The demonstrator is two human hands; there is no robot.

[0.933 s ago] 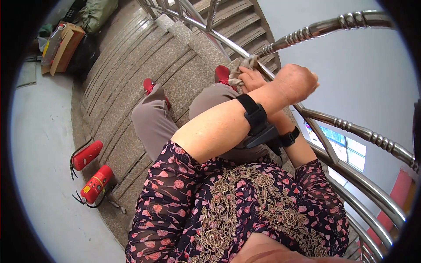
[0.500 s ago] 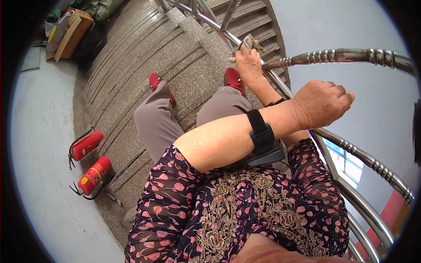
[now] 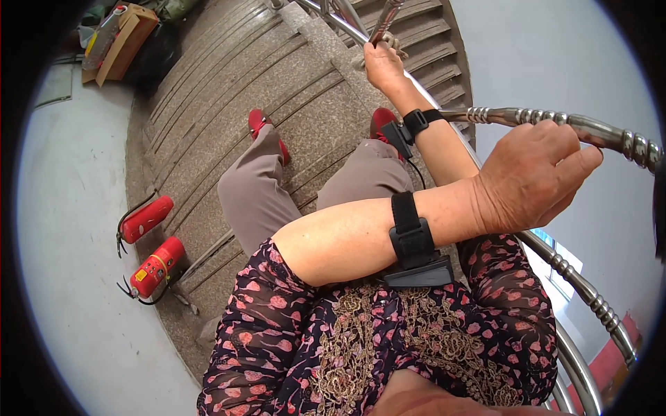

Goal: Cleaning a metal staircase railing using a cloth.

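My right hand (image 3: 383,66) is closed on a greyish-beige rag (image 3: 397,47) at the metal rail, near the base of a twisted baluster (image 3: 383,26). Only a little of the rag shows past the fingers. My left arm crosses in front of my body to the right. At its end, my left hand (image 3: 538,173) is closed, fingers curled, beside a curved baluster with ringed grooves (image 3: 596,130). Whatever lies inside those fingers is hidden. Black straps with small boxes sit on both forearms, the left strap (image 3: 411,229) and the right strap (image 3: 420,121).
Speckled stone steps (image 3: 277,76) curve beneath my red shoes (image 3: 258,121). Two red fire extinguishers (image 3: 156,267) stand by the white wall (image 3: 76,229) at left. A cardboard box (image 3: 125,45) sits at far left. Another flight (image 3: 433,48) drops away beyond the rail.
My right hand has moved farther up and slightly left along the rail with the rag, to the twisted baluster. My left hand has shifted right and a little nearer, still curled.
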